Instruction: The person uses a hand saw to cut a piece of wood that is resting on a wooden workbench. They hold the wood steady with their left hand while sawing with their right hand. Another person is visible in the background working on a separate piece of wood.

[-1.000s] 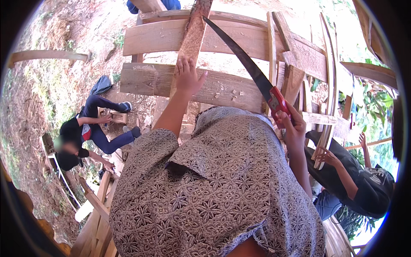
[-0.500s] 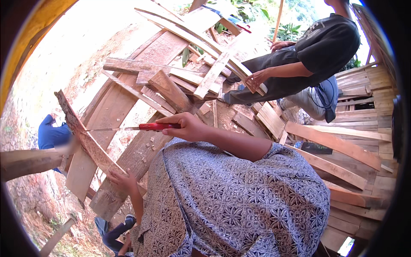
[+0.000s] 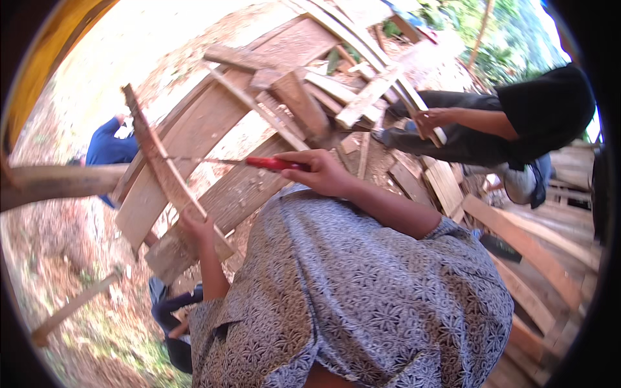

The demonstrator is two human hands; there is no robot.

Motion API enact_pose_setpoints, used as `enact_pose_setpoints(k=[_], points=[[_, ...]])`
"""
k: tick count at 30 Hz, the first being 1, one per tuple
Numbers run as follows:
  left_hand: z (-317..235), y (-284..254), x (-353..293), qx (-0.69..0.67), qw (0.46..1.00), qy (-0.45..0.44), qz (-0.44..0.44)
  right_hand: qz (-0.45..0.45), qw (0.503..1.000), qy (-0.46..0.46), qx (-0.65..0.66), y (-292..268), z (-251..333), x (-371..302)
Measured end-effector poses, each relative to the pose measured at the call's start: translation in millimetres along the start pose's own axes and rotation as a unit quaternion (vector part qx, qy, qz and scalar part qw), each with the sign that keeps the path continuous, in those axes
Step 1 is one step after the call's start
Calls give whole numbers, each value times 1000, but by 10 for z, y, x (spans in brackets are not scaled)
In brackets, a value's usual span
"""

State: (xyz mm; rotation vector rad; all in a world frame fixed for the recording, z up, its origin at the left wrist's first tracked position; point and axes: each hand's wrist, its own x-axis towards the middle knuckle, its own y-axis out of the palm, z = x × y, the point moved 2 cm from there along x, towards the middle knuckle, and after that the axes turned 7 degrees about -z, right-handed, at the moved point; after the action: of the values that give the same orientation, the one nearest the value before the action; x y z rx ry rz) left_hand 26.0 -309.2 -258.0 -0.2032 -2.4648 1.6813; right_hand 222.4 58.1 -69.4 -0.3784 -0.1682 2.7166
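Note:
My right hand [image 3: 322, 172] is closed round the red handle of a long, thin-bladed tool [image 3: 262, 163]. Its blade reaches left to a narrow bark-edged board [image 3: 167, 171], and the tip seems to meet the board's face. Whether it is a saw or a knife I cannot make out. My left hand [image 3: 196, 225] grips the near end of that board, which slants up and away to the far left. Under it lie wide planks [image 3: 252, 174] sprinkled with wood chips.
A co-worker in dark clothes [image 3: 446, 119] at the right holds a long pale strip [image 3: 414, 97]. Offcuts [image 3: 301, 103] are heaped ahead. Long boards [image 3: 524, 239] lie at the right. A person in blue [image 3: 110, 145] is at the far left, beside a wooden beam [image 3: 58, 184].
The view has shifted, so most things sit farther right. My right hand still holds the red-handled tool against the board, and my left hand keeps its grip on the board's near end.

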Motion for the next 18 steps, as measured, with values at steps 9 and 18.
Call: enact_pose_setpoints(k=[9, 18], points=[[341, -507, 97, -162, 979, -109, 67, 29, 998, 41, 41, 167, -55, 101], [361, -632, 114, -130, 977, -147, 88, 80, 996, 36, 14, 232, 34, 107]])
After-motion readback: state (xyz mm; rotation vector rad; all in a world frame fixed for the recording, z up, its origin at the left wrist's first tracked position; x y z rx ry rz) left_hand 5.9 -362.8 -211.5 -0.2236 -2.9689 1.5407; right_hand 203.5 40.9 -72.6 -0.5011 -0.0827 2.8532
